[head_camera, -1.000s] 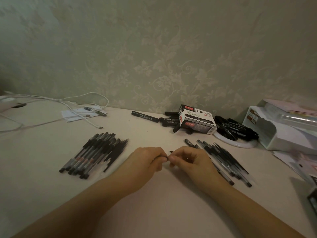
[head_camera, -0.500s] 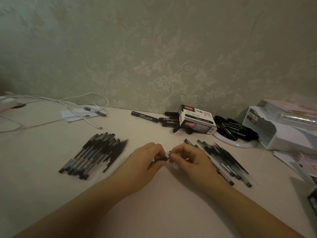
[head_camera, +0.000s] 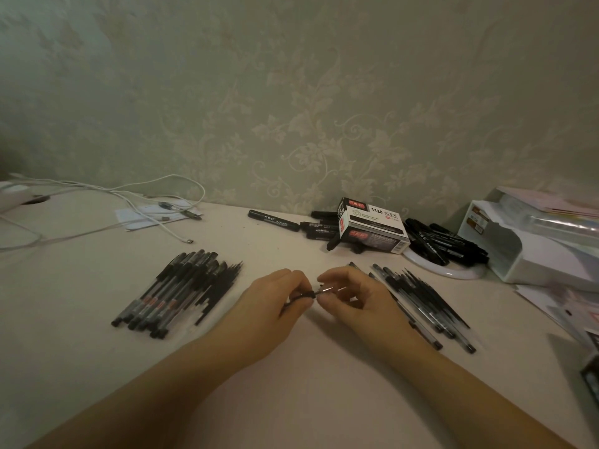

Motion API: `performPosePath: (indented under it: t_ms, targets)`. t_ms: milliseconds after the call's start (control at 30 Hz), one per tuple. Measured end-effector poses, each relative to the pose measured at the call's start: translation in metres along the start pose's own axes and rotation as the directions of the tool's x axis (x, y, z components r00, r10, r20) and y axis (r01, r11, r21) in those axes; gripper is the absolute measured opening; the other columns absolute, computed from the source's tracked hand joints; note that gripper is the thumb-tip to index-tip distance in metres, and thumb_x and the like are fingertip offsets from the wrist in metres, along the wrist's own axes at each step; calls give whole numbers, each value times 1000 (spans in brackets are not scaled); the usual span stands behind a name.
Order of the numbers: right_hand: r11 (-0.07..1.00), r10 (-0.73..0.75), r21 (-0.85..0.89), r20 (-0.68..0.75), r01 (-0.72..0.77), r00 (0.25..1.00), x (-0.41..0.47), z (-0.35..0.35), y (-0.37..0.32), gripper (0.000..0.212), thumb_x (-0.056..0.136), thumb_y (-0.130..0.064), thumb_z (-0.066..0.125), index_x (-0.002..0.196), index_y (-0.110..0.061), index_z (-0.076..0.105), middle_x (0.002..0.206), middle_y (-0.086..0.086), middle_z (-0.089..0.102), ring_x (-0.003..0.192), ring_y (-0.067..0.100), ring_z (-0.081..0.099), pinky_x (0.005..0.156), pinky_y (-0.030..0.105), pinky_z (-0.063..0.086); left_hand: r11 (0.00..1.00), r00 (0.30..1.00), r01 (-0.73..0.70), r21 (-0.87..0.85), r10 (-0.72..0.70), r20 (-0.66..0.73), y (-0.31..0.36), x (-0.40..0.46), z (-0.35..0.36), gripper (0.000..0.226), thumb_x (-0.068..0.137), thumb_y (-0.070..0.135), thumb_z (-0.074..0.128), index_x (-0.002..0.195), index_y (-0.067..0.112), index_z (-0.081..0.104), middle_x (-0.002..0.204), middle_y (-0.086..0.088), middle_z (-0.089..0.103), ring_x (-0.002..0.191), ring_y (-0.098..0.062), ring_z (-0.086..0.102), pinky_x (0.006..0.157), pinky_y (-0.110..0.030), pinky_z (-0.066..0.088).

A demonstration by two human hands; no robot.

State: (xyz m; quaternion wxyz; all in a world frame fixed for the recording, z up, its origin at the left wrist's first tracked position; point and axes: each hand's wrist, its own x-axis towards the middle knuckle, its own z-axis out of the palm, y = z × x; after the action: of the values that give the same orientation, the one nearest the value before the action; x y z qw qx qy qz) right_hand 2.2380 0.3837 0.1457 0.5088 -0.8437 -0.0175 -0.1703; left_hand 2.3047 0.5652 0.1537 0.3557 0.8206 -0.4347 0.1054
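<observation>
A person's two bare hands meet over the middle of a pale table [head_camera: 291, 393], seen from above. Clock directions take the hands as the dial's centre.

The left hand [head_camera: 272, 303] has its fingers curled in, thumb and forefinger pinching a short black piece [head_camera: 303, 296], probably a cap. The right hand [head_camera: 359, 303] is loosely curled, its fingertips pinching a thin pen [head_camera: 329, 289] just behind the silver tip. Tip and black piece lie end to end, almost touching, both held just above the table. Gripping so close to the joint looks meant to keep the two small parts lined up.

At 9 o'clock lies a neat bundle of black pens [head_camera: 175, 293], side by side. At 3 o'clock a looser fan of pens [head_camera: 421, 303] sits just beside the right wrist. The two piles seem to separate finished work from work waiting.

At 1 o'clock stands a marker box [head_camera: 372, 228], with black markers [head_camera: 444, 244] heaped beyond it. A white organiser [head_camera: 534, 254] sits at 2 o'clock and white cables [head_camera: 129, 196] at 10 o'clock.

A papered wall closes the table at 12 o'clock. The widest bare surface lies at 6 o'clock, between the forearms; the table's near edge is out of view.
</observation>
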Motion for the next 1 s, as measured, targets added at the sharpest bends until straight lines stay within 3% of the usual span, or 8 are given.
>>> performPosePath:
  t_ms: [100,267,333,467,600,800,900,1000]
  targets:
    - [1000,6,-13,-3,-6,1000,-1,2,-2,23,83,-54,63,96,-36,68,93,-15,70,86,2,64,73,11,48,1000,1000,-11,0,11,0,0,1,0,8,94,28,57,97,23,62,90,11,59,80,2,51,68,-13,40]
    - [1000,12,-12,13,-12,1000,0,-1,0,7,90,-28,68,92,-35,69,90,-11,71,85,5,64,74,15,51,1000,1000,-12,4,12,7,-1,0,1,8,94,30,57,97,24,62,90,12,59,81,2,51,67,-11,39]
    - [1000,12,-14,17,-12,1000,1,-1,0,14,89,-29,70,99,-38,68,97,-15,69,89,6,64,78,19,53,1000,1000,-9,9,9,4,-2,0,1,8,94,30,56,97,24,61,90,12,58,80,1,51,67,-12,39]
    - [999,34,14,-12,-34,999,1,1,-3,13,88,-41,66,97,-33,69,94,-15,70,85,1,64,72,9,48,1000,1000,-21,2,21,5,-1,0,1,8,94,28,57,97,23,62,89,11,59,78,3,50,66,-10,37]
    - [998,42,39,2,-42,999,1,0,-3,4,90,-26,68,90,-25,71,83,-9,73,77,0,65,70,7,46,1000,1000,-10,-12,10,19,1,0,1,8,94,28,57,99,23,62,90,12,59,79,6,50,66,-9,37]
    - [967,168,219,-179,-127,970,7,-7,-3,6,88,-18,72,89,-24,74,85,-2,75,73,1,66,62,9,47,999,999,13,-47,-11,30,3,-2,-2,20,97,21,50,114,31,53,83,10,55,68,4,49,58,-10,35]
    - [984,158,116,-196,-137,968,7,-14,-5,1,85,-24,75,85,-24,75,79,-5,74,66,-3,64,59,8,46,999,999,10,-42,-9,35,3,-2,-3,22,98,18,49,115,31,54,82,11,53,70,5,48,60,-11,34]
    - [975,105,-185,-125,-127,987,6,-19,-8,7,80,-33,79,80,-27,75,78,-12,72,74,-2,63,65,8,47,999,999,23,-44,-21,43,3,-2,-3,23,98,18,48,115,31,55,81,11,52,70,5,47,60,-11,33]
